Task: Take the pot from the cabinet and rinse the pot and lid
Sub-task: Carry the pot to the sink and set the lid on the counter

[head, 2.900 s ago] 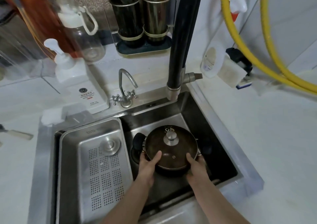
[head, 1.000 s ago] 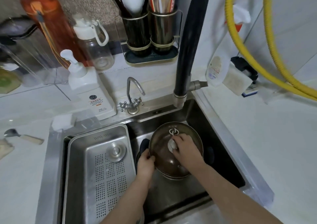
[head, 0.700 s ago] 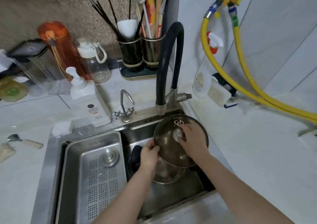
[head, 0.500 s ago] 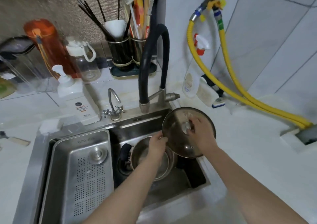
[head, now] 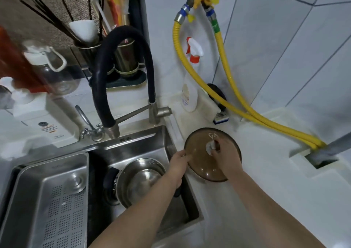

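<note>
the right hand [head: 225, 157] grips the knob of the lid [head: 201, 164] over the white worktop [head: 266, 200] as the left hand's [head: 177, 164] fingers steady its rim, the pot [head: 141, 183] open in the sink [head: 133, 145]; a wet lid could slip, with hoses [head: 235, 103] and spray bottle [head: 190, 88] close behind.

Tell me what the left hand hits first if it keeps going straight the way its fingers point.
The left hand points right, toward the lid. Its fingertips already sit at the lid's left rim, so the lid comes first. Whether they touch the rim or hover just short of it is unclear from this view.
</note>
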The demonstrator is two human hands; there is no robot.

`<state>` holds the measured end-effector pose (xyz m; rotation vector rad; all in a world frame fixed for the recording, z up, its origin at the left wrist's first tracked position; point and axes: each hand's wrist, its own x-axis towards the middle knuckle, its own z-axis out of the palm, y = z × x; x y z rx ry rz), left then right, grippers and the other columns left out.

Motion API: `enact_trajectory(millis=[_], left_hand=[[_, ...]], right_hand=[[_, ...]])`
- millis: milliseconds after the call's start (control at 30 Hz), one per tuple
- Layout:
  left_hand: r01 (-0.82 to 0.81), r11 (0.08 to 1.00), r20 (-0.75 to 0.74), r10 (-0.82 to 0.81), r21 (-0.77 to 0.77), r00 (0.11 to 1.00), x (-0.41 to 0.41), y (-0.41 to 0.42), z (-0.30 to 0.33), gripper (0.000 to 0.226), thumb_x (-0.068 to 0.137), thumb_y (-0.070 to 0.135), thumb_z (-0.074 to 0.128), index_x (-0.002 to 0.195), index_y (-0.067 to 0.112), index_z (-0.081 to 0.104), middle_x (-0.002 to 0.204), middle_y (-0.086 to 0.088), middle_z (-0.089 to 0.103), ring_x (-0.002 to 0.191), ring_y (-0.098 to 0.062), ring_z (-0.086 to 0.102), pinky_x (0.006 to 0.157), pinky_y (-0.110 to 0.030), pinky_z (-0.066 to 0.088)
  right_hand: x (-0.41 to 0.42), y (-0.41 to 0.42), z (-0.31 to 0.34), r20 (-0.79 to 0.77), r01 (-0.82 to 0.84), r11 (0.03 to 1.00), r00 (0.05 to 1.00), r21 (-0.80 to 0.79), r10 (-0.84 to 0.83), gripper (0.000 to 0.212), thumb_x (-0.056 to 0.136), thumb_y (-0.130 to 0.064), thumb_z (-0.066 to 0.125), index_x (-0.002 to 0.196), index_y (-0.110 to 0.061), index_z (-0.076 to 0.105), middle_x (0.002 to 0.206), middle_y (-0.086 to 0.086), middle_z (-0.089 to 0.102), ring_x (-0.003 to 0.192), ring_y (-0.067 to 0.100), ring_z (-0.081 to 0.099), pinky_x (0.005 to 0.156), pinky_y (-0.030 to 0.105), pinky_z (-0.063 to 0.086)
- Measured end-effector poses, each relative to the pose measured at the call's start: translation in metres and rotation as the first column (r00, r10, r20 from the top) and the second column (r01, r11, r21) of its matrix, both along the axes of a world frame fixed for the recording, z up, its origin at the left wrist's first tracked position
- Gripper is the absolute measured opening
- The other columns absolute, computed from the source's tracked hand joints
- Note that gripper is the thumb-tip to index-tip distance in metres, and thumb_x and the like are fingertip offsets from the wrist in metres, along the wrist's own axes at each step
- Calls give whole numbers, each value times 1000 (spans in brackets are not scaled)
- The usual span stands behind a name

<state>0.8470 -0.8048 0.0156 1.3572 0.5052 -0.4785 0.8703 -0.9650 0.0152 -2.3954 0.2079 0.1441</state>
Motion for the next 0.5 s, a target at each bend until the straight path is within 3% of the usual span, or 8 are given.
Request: enact_trajectory(millis=[133, 267, 333, 400, 500], left_hand=[[4, 999, -23, -3, 32, 1000, 5, -13, -6, 35, 90, 9, 54, 124, 2, 57, 116, -10, 65, 94, -15, 60, 80, -18, 46], [16, 998, -28, -14, 65, 999, 5, -21, -11, 26, 91, 4, 50, 115, 1, 61, 105, -11, 67, 83, -13, 61, 66, -15, 47], [-7, 999, -32, 9, 47, 999, 5, -23, -13, 18, 92, 2, 50, 106, 7, 61, 102, -9, 66, 79, -9, 60, 65, -14, 47], [-27, 999, -42, 28, 37, 999, 6, -25, -12, 20, 92, 2, 51, 109, 9, 59, 110, -9, 64, 83, -11, 59, 73, -18, 47], [-35, 997, -47, 38, 61, 998, 6, -24, -7, 50, 90, 5, 57, 138, 2, 42, 135, -12, 53, 113, -22, 56, 92, -24, 43]], right_hand=[[6, -10, -3, -1, 11, 999, 1000, -31, -11, 14, 85, -18, 41, 75, -27, 40, 85, 3, 66, 78, 21, 60, 77, 38, 50], [5, -14, -3, 6, -4, 998, 1000, -66, 5, 5, 89, -14, 49, 87, -19, 50, 98, 8, 67, 91, 24, 61, 81, 33, 47], [4, -15, -5, 13, -15, 996, 1000, -91, 16, 18, 90, -15, 52, 105, -9, 60, 105, 8, 65, 98, 24, 60, 86, 32, 46], [4, -14, -5, 16, -12, 996, 1000, -90, 14, 28, 89, -15, 53, 116, -8, 59, 110, 8, 64, 103, 24, 58, 90, 32, 45], [3, -12, -5, 5, -4, 996, 1000, -87, 5, 27, 88, -17, 54, 113, -8, 59, 107, 8, 64, 102, 24, 59, 88, 34, 47]])
